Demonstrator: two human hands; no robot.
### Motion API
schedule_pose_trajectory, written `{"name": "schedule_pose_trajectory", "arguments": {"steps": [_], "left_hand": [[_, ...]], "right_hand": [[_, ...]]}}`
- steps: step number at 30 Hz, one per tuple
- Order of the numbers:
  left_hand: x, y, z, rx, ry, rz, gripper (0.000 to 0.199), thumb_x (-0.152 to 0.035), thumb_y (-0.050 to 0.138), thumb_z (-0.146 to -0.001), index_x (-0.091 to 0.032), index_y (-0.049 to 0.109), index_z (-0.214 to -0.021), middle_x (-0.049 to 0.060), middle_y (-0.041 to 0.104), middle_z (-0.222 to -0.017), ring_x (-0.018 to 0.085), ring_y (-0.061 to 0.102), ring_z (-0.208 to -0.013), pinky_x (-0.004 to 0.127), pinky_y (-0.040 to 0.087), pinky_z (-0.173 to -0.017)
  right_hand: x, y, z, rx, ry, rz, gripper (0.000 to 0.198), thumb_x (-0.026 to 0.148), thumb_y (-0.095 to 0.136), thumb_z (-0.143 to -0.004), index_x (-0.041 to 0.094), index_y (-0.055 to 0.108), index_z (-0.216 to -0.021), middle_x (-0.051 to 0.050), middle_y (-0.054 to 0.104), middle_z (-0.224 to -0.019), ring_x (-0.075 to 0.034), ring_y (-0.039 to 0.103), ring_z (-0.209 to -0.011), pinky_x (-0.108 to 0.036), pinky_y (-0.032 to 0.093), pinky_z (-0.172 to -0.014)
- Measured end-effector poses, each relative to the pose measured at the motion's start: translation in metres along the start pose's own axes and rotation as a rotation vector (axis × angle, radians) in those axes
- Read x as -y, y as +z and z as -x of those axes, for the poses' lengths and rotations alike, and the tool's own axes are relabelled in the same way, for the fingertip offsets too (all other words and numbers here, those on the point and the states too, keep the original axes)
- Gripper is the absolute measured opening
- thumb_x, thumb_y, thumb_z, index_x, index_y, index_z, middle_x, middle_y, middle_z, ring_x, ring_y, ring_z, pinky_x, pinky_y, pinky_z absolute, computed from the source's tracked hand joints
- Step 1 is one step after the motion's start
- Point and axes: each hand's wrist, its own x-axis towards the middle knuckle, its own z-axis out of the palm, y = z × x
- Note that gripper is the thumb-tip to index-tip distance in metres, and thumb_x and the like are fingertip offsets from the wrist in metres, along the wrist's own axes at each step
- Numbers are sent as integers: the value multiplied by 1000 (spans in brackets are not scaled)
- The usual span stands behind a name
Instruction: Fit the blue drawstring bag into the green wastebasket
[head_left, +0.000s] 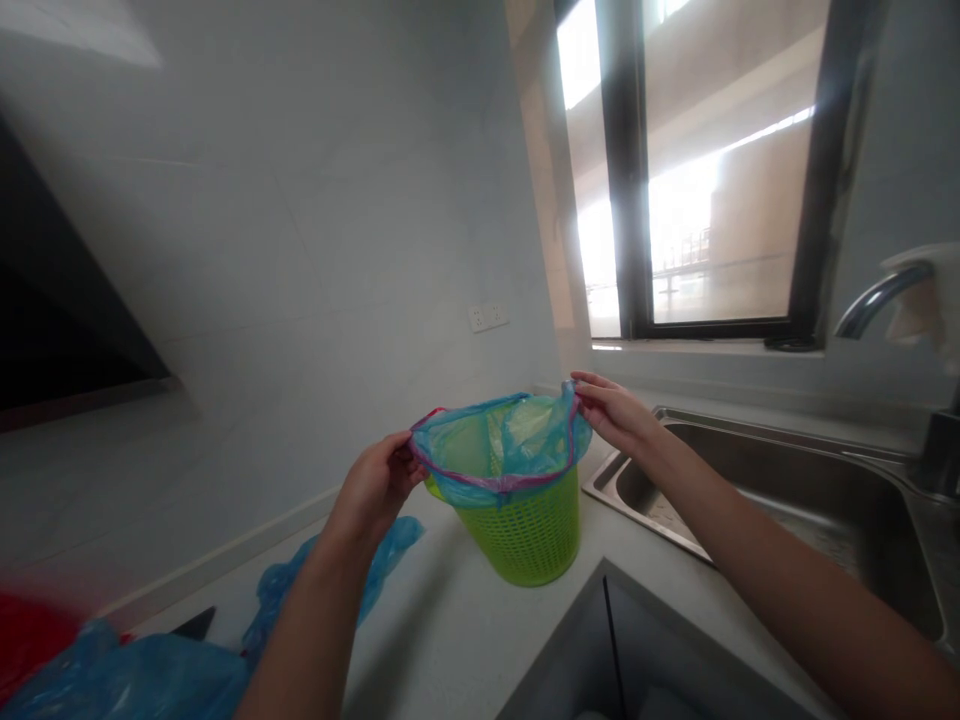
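A green plastic basket with a perforated wall stands on the counter in front of me. Inside it, and folded over its rim, is a thin blue plastic bag with a pink drawstring edge. My left hand pinches the bag's edge at the left side of the rim. On the far right side, my right hand grips a gathered bit of the same edge between thumb and fingers. The bag's mouth is spread wide between both hands; its bottom is hidden.
To the right lies a steel sink with a faucet. More blue plastic bags and something red lie at lower left. A grey open compartment is at the front edge. A wall socket is behind the basket.
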Motion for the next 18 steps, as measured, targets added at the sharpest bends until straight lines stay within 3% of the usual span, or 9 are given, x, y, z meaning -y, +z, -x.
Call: {"name": "schedule_pose_trajectory", "arguments": {"steps": [3, 6, 9, 12, 15, 18], "left_hand": [[4, -1, -3, -18, 74, 33, 16, -24, 68, -65, -13, 68, -76, 4, 65, -70, 14, 56, -62, 23, 49, -59], [9, -12, -9, -47, 100, -166, 20, -33, 69, -65, -15, 67, -73, 4, 66, -70, 17, 58, -67, 27, 49, -63], [7, -23, -16, -105, 166, -551, 29, -44, 69, -69, -16, 69, -77, 7, 69, -78, 22, 62, -79, 29, 45, -67], [0, -19, -23, -126, 286, -695, 40, -53, 66, -73, -17, 72, -90, 8, 72, -93, 25, 63, -92, 31, 45, -73], [-2, -1, -34, 33, 242, -711, 47, -55, 71, -70, -16, 74, -96, 8, 74, -98, 26, 64, -93, 32, 46, -77], [4, 12, -48, 140, 135, -833, 40, -51, 75, -64, -14, 75, -81, 9, 73, -81, 25, 63, -75, 32, 45, -67]], "right_hand": [[2, 7, 6, 55, -15, -34, 28, 0, 63, -78, 17, 66, -100, -2, 71, -89, -8, 68, -80, -15, 57, -81], [5, 10, 11, 63, -48, 42, 25, 6, 67, -78, 17, 66, -100, -2, 71, -86, -9, 67, -79, -17, 56, -79], [5, 12, 16, 16, -104, 314, 29, 18, 73, -77, 16, 67, -105, 0, 68, -80, -10, 63, -69, -19, 53, -64], [4, 13, 17, -11, -218, 610, 44, 14, 67, -76, 17, 63, -119, -1, 71, -85, -13, 64, -71, -22, 51, -61], [3, 12, 16, -1, -352, 832, 57, 3, 53, -73, 18, 62, -127, -5, 74, -99, -17, 69, -89, -29, 54, -80], [3, 10, 15, 70, -474, 992, 60, 1, 46, -73, 20, 66, -127, -5, 72, -118, -19, 65, -109, -34, 46, -102]]}}
